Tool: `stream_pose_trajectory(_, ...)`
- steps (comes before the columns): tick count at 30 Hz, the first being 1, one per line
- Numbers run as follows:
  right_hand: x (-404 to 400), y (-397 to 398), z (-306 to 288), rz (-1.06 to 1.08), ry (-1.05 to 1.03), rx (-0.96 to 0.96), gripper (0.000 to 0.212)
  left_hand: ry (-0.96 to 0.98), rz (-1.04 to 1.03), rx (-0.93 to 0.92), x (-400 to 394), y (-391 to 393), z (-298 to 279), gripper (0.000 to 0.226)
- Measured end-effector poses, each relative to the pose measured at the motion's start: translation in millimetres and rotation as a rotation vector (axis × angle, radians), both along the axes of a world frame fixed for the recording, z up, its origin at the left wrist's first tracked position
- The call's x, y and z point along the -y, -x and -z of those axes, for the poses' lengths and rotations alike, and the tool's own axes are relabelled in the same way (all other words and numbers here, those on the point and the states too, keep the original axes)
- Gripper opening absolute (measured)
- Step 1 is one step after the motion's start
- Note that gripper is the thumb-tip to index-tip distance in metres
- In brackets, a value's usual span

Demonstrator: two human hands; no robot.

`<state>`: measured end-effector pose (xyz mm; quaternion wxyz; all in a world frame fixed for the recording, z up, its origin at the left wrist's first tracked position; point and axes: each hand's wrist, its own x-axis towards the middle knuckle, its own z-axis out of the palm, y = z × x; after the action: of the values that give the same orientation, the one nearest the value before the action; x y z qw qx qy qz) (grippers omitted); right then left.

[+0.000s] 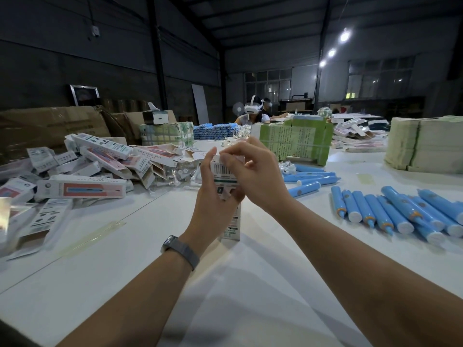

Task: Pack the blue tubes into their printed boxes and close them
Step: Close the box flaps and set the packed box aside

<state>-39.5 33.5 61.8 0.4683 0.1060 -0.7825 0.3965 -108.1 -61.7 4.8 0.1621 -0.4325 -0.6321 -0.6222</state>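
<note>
A printed box (225, 176) stands upright on the white table (140, 259), barcode side facing me. My left hand (215, 204) grips its upper body from the left. My right hand (253, 171) pinches at the box's top end with curled fingers; the flap itself is hidden under them. Whether a tube is inside cannot be seen. Several blue tubes (400, 214) with white caps lie in a row on the right, and a few more blue tubes (310, 179) lie behind them.
A heap of printed boxes (82, 176) covers the table's left side. Small clear packets (178, 174) lie behind the held box. Green leaflet stacks (295, 144) and a paper stack (423, 146) stand at the back right. Another person with a headset (253, 113) sits beyond.
</note>
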Motion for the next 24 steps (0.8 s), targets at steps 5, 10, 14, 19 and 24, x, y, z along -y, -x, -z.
stream_pose_trajectory(5, 0, -3, -4, 0.008, -0.047, 0.017, 0.010, 0.022, -0.047, -0.029, 0, 1, 1, 0.093)
stream_pose_trajectory(10, 0, -3, -11, 0.082, -0.160, -0.008, 0.008, 0.047, -0.109, -0.061, -1, 0, 1, 0.093)
stream_pose_trajectory(14, 0, -4, -16, 0.159, -0.200, -0.022, 0.009, 0.080, -0.135, -0.060, 0, -3, 0, 0.094)
stream_pose_trajectory(19, -2, -9, -24, 0.220, -0.295, 0.007, 0.010, 0.121, -0.152, -0.046, 2, -6, -3, 0.097)
stream_pose_trajectory(24, -2, -13, -29, 0.263, -0.398, 0.007, 0.012, 0.133, -0.176, -0.059, 2, -9, -4, 0.095)
